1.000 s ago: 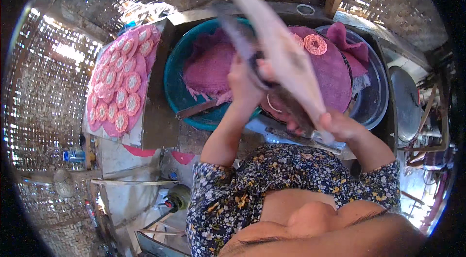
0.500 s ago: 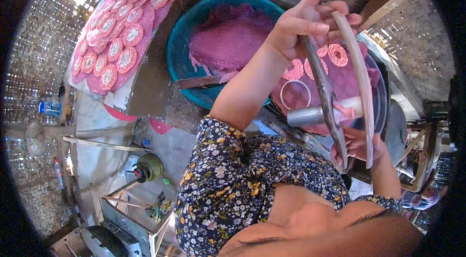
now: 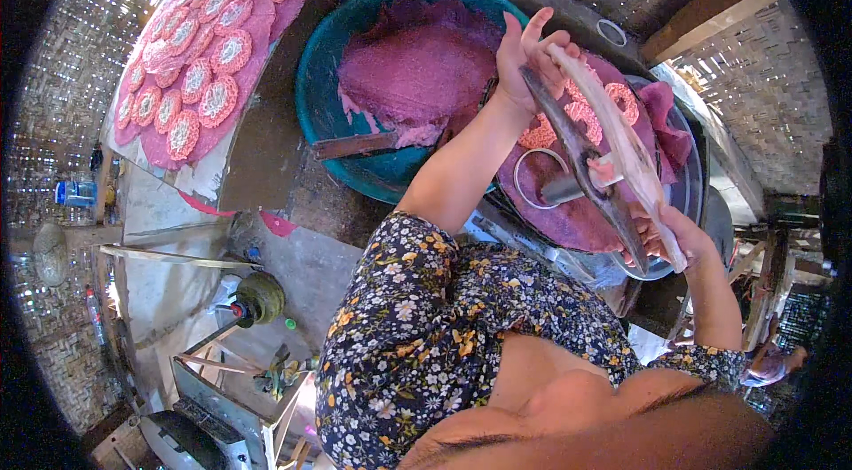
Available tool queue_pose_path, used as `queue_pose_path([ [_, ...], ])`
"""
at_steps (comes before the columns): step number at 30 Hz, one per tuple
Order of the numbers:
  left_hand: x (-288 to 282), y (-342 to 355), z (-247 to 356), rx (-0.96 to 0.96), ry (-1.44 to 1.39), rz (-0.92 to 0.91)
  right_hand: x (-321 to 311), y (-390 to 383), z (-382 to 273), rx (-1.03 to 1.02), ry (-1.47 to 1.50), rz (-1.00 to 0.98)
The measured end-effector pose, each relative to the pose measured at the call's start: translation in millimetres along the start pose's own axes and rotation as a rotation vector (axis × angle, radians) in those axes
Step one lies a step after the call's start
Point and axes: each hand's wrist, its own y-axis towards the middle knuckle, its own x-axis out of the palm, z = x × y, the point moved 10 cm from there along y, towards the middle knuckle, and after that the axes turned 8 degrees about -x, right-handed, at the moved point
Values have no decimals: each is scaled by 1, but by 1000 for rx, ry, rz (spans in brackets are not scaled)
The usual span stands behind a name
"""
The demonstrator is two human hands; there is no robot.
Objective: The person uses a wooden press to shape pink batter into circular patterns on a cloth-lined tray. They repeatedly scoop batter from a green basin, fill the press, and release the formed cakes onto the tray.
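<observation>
A hand press (image 3: 612, 168) with two long wooden bars and a grey metal cylinder (image 3: 563, 189) hangs tilted between my hands. My left hand (image 3: 535, 57) grips the upper bar ends, its thumb and forefinger sticking up. Around the lower ends my right hand (image 3: 670, 239) is closed, partly hidden by the bars. Below the press lies a round pink cloth (image 3: 550, 226) bearing several lacy pink-orange coils (image 3: 581, 119). A thin white ring (image 3: 521, 197) rests on that cloth, next to the cylinder.
Left of my forearm stands a teal basin (image 3: 311, 133) with pink dough (image 3: 417, 62) and a flat wooden paddle (image 3: 355, 146). Farther left, pink-and-white coils (image 3: 213, 102) cover a board. Another white ring (image 3: 612, 32) lies on the back ledge. A metal basin (image 3: 697, 159) sits at right.
The press has swung left at its upper end and tilted more. My left hand's fingers have curled in from a wider spread. Less of the cylinder shows.
</observation>
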Motion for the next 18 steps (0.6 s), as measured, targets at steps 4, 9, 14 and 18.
queue_pose_path([
  [4, -2, -14, 7, 17, 64, 104, 0, 2, 17, 71, 25, -38],
  [9, 14, -20, 43, 71, 167, 98, 15, 29, 1, 34, -4, -14],
  [14, 13, -2, 54, 67, 153, 11, 16, 34, -26, -27, -191, 123],
  [18, 9, 7, 42, 38, 66, -31, 18, 25, -54, -161, -295, 226],
])
